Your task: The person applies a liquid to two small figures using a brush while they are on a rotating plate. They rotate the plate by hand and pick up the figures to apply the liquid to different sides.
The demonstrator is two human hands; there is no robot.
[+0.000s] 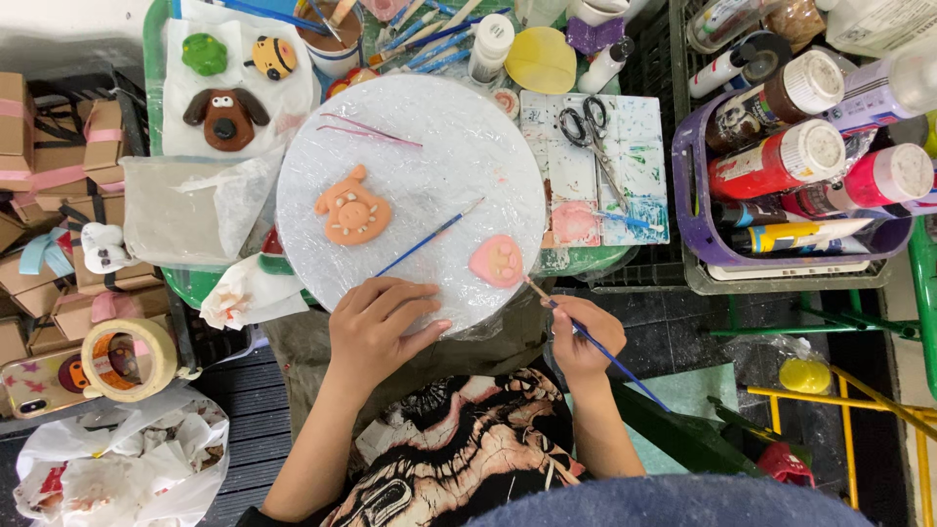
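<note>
Right hand (582, 344), fingers clamped on a blue-handled brush (595, 342), tip at the pink clay piece (497, 262) on the wrapped round board (459, 146). Left hand (376, 327) flat, fingers apart, steadying the board. Orange pig (353, 212) looks finished; pink piece apparently partly painted.

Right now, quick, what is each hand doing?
Left hand: open, fingers spread, resting flat on the round plastic-wrapped board.
Right hand: closed on a blue paintbrush, its tip at the pink clay piece.
</note>
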